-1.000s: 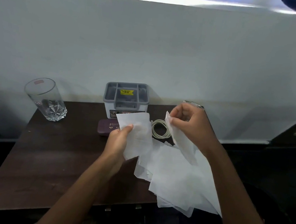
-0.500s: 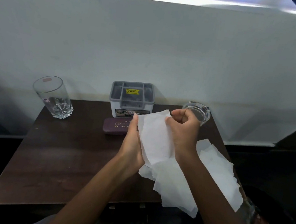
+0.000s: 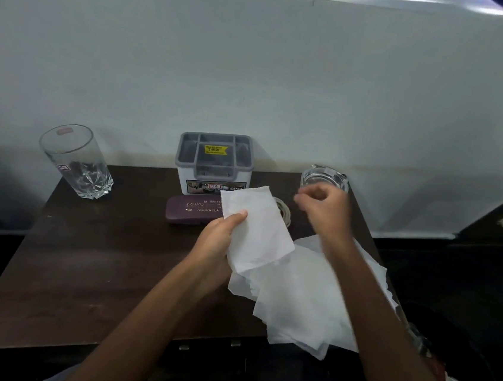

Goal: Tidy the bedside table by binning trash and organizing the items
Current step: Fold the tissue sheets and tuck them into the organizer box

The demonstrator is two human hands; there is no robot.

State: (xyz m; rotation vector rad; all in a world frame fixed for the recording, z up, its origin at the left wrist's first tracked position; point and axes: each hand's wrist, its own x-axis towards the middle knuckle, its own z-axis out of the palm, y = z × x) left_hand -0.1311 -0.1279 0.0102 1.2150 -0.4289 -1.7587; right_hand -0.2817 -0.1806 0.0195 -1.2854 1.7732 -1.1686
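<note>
Dark wood table (image 3: 81, 265) against white wall (image 3: 255, 82); left hand (image 3: 218, 242) grips tissue (image 3: 258, 228), right hand (image 3: 324, 210) loosely curled (blurred).

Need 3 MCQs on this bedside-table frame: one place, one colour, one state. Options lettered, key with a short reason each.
1. Where does the drinking glass stand on the table?
A. far left corner
B. near right edge
C. centre front

2. What colour is the long flat case in front of the grey organizer box?
A. yellow
B. purple
C. green

3. What is the left hand doing?
A. resting flat on the table
B. holding a white tissue
C. gripping the glass

Key: 1 A, the glass is by the wall at left. 2 B, the case is dark purple with printed lettering. 3 B, thumb pinches the sheet, while the right hand is blurred above the pile.
</note>
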